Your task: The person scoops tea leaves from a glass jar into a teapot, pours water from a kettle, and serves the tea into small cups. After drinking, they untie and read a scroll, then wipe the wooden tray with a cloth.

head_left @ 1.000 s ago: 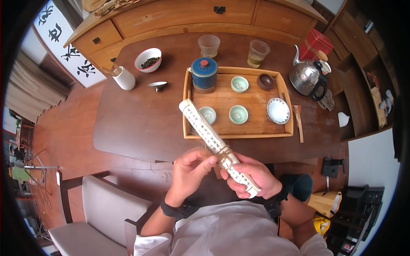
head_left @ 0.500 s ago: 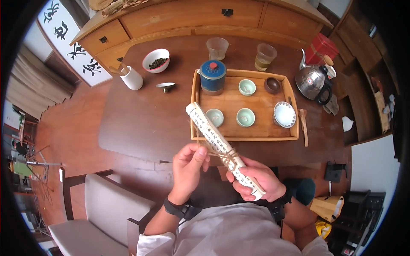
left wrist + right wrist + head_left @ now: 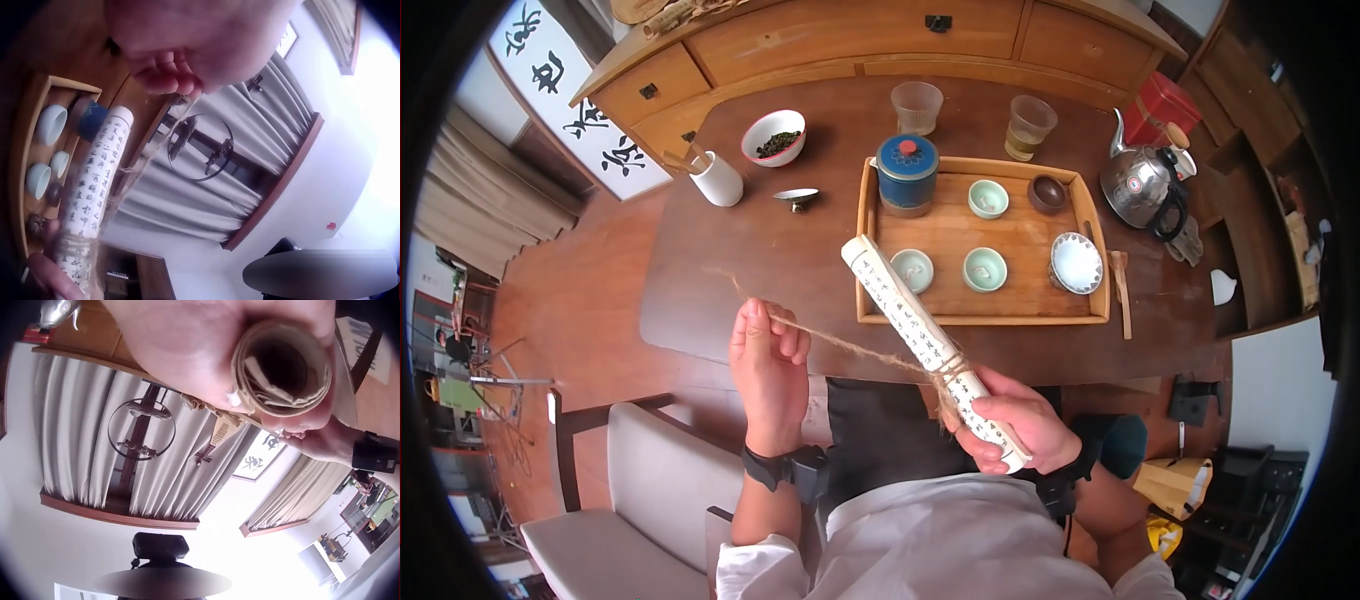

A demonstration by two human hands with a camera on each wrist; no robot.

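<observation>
A rolled paper scroll (image 3: 900, 312) with black handwritten characters slants over the near edge of the table. My right hand (image 3: 1032, 425) grips its lower end. Rough brown twine (image 3: 850, 347) is wound round the roll just above that hand. Out to the left, my left hand (image 3: 770, 372) pinches the twine near its loose end, and the strand runs straight between hand and roll. The left wrist view shows the wound twine (image 3: 78, 244) with right-hand fingers below it. Seen end-on in the right wrist view, the scroll (image 3: 315, 394) is hollow with layered paper inside.
Behind the scroll sits a wooden tray (image 3: 1010, 318) with a blue lidded pot (image 3: 907, 180) and several small cups. A steel kettle (image 3: 1138, 190) stands at right. Toward the left are a bowl of tea leaves (image 3: 775, 138) and a white utensil holder (image 3: 718, 182). A chair (image 3: 665, 480) is lower left.
My left hand has moved left, away from the scroll, drawing out a length of twine that lay close to the roll before. The right hand still holds the scroll at its lower end.
</observation>
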